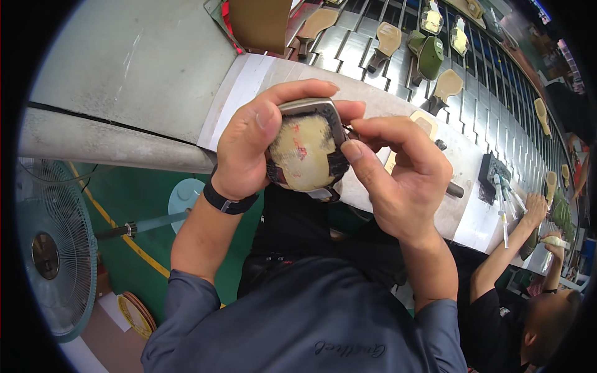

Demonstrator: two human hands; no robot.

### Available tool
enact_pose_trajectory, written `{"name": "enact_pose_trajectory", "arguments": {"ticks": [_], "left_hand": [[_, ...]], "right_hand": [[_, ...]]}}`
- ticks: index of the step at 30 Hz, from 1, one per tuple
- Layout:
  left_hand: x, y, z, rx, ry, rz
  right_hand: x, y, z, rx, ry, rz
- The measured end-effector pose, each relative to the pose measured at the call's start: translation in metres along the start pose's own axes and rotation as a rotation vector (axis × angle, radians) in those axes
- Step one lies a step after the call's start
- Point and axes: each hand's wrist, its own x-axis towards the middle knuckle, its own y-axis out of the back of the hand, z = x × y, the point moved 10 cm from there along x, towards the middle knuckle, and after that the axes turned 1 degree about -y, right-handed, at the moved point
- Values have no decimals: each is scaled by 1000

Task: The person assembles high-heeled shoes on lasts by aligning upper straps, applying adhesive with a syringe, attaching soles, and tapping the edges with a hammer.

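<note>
A shoe on its last (303, 152) is held bottom up in front of my chest. Its underside is cream, with red marks and a rough dark border, and a greyish rim runs along the far edge. My left hand (249, 140) is wrapped round its left side, fingers over the far edge, a black band on the wrist. At the shoe's right edge, thumb and forefinger of my right hand (401, 168) are pinched together. A small dark bit shows between those fingertips, too small to name.
Beyond the bench edge (373, 99) runs a slatted metal conveyor (354, 53) bearing tan soles (388, 38) and a green shoe (429, 57). A black holder with syringe-like tubes (494, 177) stands right, near a co-worker's arm (507, 245). A fan (59, 248) is at left.
</note>
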Motion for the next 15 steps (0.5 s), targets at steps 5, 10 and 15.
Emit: {"name": "enact_pose_trajectory", "arguments": {"ticks": [5,10,15], "left_hand": [[-4,-3,3,18,1,-27],[-16,-10,19,157,-184,47],[-62,-49,44,782,-215,-107]], "right_hand": [[-9,9,3,35,-55,137],[-25,7,4,-8,-238,112],[-61,13,-17,-23,-83,-4]]}}
